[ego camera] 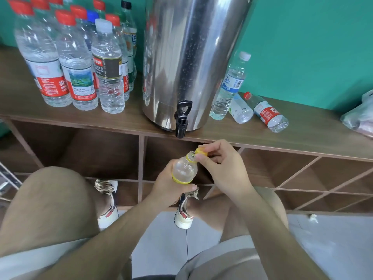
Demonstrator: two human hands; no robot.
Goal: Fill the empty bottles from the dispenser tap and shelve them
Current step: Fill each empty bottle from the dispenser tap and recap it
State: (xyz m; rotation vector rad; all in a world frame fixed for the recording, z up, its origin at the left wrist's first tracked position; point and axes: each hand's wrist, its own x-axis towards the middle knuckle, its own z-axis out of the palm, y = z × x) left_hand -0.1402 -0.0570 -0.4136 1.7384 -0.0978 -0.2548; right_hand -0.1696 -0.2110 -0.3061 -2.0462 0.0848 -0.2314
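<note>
On my feed the right hand (224, 170) has its thumb and forefinger curled in a pinch on the yellow cap (201, 152). The other fingers are loosely bent behind it. The cap sits tilted at the right edge of the bottle's open mouth. I can't tell whether it touches the rim.

The left hand (167, 186) is wrapped round the lower half of the bottle (184, 170), thumb lying across its front below the yellow band. The bottle is small and clear, and leans a little to the right. It looks empty, though the glare makes that hard to judge. It is held in front of the open cubbies (101, 152), below and slightly right of the black tap (181, 120).

The tap juts from the foot of the steel dispenser (191, 57), which stands on the wooden shelf (302, 134). Left of the dispenser is a cluster of capped bottles (80, 63), all upright. On its right one white-capped bottle (230, 87) stands just beside the drum, and two more (266, 113) lie on their sides near it. A plastic bag (361, 116) is at the far right edge.
</note>
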